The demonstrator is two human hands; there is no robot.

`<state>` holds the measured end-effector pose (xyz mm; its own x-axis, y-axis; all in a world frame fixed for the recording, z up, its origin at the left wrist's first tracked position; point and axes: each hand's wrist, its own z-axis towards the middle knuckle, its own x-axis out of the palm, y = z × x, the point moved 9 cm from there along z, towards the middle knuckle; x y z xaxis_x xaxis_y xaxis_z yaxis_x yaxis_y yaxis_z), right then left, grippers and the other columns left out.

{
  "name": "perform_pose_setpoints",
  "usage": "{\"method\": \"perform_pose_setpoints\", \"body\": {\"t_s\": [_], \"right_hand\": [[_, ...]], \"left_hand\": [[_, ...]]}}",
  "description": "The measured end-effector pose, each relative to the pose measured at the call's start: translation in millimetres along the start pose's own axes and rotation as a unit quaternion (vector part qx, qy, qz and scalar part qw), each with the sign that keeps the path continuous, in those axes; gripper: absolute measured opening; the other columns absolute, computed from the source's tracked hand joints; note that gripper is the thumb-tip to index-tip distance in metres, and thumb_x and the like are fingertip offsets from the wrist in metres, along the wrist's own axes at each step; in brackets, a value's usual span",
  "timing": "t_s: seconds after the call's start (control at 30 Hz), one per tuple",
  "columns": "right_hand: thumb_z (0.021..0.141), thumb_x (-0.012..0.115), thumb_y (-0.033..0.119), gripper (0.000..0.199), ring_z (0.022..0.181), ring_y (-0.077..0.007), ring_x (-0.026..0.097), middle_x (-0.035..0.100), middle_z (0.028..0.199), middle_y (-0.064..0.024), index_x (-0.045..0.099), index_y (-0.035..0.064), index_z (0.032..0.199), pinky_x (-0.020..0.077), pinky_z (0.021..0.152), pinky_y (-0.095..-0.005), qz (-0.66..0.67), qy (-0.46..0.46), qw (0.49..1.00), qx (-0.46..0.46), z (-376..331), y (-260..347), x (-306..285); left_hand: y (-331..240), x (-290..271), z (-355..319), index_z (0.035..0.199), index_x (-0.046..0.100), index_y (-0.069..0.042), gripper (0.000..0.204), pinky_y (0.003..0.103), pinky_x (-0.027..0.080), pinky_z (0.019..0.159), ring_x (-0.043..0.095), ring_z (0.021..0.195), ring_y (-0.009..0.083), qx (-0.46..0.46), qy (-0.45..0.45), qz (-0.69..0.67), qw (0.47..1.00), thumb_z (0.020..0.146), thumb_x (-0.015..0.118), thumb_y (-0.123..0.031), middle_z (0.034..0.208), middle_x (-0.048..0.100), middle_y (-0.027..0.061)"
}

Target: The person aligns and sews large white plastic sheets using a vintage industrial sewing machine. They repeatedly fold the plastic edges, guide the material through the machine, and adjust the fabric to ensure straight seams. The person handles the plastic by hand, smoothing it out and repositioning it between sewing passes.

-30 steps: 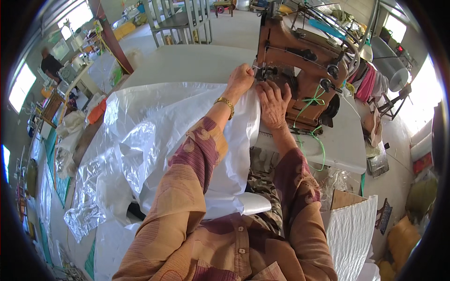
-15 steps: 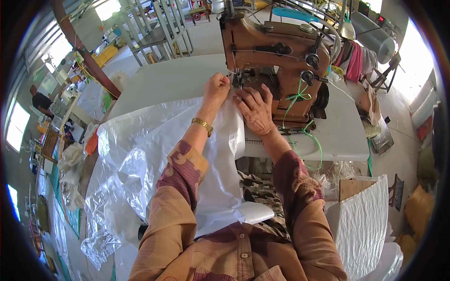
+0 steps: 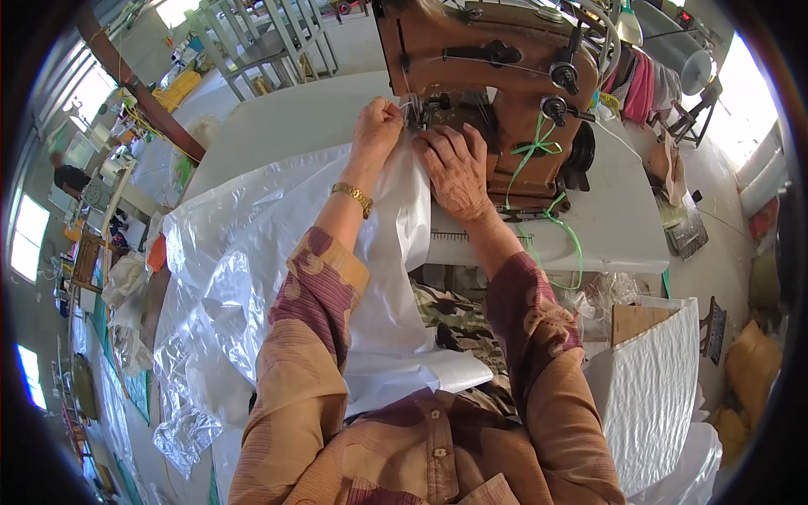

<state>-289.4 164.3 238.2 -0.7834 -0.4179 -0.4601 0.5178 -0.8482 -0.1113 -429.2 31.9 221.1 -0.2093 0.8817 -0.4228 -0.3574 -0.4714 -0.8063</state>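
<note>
Worktop [image 3: 295,118] carries the brown sewing machine [image 3: 497,76]. White plastic sheet [image 3: 252,269] drapes off it toward my lap, top edge at the needle. My left hand [image 3: 376,126], fingers closed, pinches that edge; right hand [image 3: 456,164] presses flat, fingers spread. Feeding step, I judge; next calls for steady guiding. White sack [image 3: 648,379] right of machine, contents hidden.

Both forearms are stretched from the lower edge of the frame up to the upper middle. The left hand [image 3: 376,126] is closed, with the fingertips pinched together, and the wrist is kept straight. The right hand [image 3: 455,164] is laid flat, palm down, with the fingers spread and pointed to the upper left. The two hands are placed just beside each other.
</note>
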Motion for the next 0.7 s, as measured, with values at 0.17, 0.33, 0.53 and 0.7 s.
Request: {"method": "perform_pose_setpoints", "body": {"t_s": [0.17,0.33,0.53,0.7], "right_hand": [[0.082,0.055,0.018,0.036,0.116,-0.0198,0.053,0.058,0.119,-0.0016,0.059,0.0115,0.118,0.0330,0.105,-0.0473,-0.008,0.007,1.000,0.015,-0.2,-2.1,-0.7],[0.083,0.054,0.018,0.037,0.117,-0.0210,0.053,0.059,0.122,-0.0029,0.058,0.0098,0.119,0.0347,0.102,-0.0465,-0.019,0.026,0.999,0.019,-0.7,-2.3,4.3],[0.083,0.056,0.016,0.036,0.117,-0.0223,0.054,0.060,0.121,-0.0035,0.057,0.0092,0.119,0.0357,0.101,-0.0462,-0.019,0.014,1.000,0.006,0.8,-1.2,0.7],[0.084,0.058,0.018,0.032,0.117,-0.0210,0.053,0.061,0.116,-0.0035,0.058,0.0107,0.115,0.0378,0.099,-0.0435,-0.034,0.005,0.999,0.003,1.8,2.8,-0.8]], "left_hand": [[-1.7,4.8,5.2,0.089,0.062,-0.002,0.010,0.039,0.051,0.075,0.067,0.081,0.0304,0.008,0.021,0.022,1.000,0.080,0.061,-0.008,0.084,0.069,0.0158],[-10.1,-1.0,1.0,0.092,0.061,-0.005,0.011,0.044,0.051,0.076,0.066,0.083,0.0357,0.060,-0.026,0.075,0.995,0.082,0.060,-0.010,0.083,0.069,0.0155],[-60.0,-18.7,-50.5,0.112,0.055,-0.005,0.025,0.044,0.044,0.094,0.056,0.112,0.0354,0.184,-0.045,0.183,0.965,0.088,0.057,-0.008,0.119,0.059,0.0171],[-77.0,-45.4,-177.9,0.130,0.049,-0.003,0.042,0.045,0.036,0.105,0.046,0.128,0.0372,0.251,0.010,0.147,0.957,0.092,0.059,-0.016,0.138,0.049,0.0181]]}}
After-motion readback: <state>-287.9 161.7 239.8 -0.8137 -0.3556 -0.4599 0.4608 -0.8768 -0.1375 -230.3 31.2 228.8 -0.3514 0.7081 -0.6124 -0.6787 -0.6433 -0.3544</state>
